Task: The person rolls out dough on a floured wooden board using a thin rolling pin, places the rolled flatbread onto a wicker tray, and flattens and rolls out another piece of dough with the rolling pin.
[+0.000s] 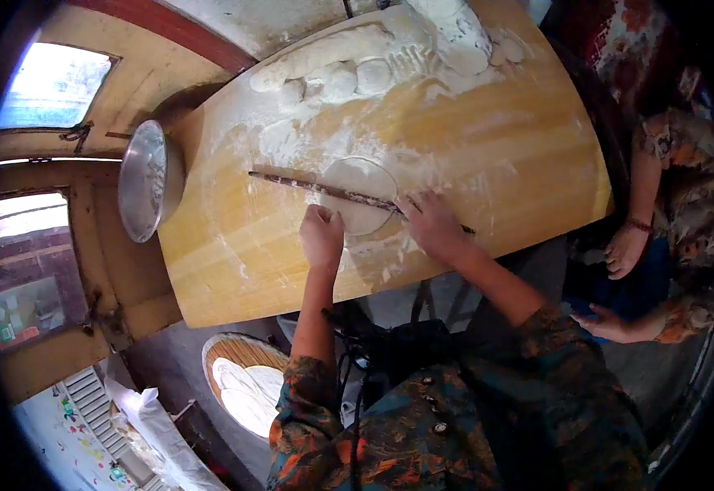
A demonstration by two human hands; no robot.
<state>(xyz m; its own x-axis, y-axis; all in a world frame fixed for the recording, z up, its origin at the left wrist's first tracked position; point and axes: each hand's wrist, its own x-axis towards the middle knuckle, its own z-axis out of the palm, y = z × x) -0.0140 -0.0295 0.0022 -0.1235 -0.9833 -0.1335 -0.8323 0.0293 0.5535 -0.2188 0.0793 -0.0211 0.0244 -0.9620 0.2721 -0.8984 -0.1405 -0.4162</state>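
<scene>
Your metal bowl (146, 181) sits off the far-left corner of the floured wooden board (521, 164), tipped on its side against the board's edge; its inside shows a pale dusting, but you cannot tell more of what it holds. Down by your left elbow, a round woven tray (238, 350) holds flat, rolled-out dough sheets (246, 391), stacked pale and thin.

On the board, the round dough disc (363, 193) lies in front of you, and the thin rolling stick (324, 190) lies across it. Your left hand (322, 236) is curled loosely with its knuckles pressing the disc's near-left edge. Your right hand (431, 224) lies flat with fingers spread over the stick's right end, pressing rather than clasping it.

At the far side of the board lie a long dough roll (324, 56) and cut dough lumps (357, 78) amid loose flour. Another person's hand (625, 250) hangs just beyond the board's right edge, apart from your work.
</scene>
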